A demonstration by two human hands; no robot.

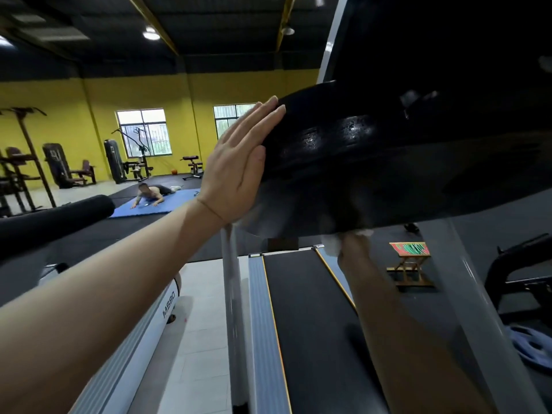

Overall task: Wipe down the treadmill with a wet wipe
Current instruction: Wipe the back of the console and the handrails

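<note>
left hand [239, 162], mid-frame, presses flat against the treadmill console [373, 138]; right hand [355, 252] below pinches the wet wipe [334, 242], limp and slippery, best bunched in the fingertips.

Right hand [355, 249] (blurred), fingers hidden

- The left hand [239, 162] lies flat, fingers straight, against the left end of the treadmill console [388, 138].
- The right hand [354, 252] reaches under the console, pressing a white wet wipe [336, 243] to its underside; its fingers are blurred.
- The treadmill belt [310, 324] runs below the console.
- A blue mat [155, 206] lies far left of the console.
</note>
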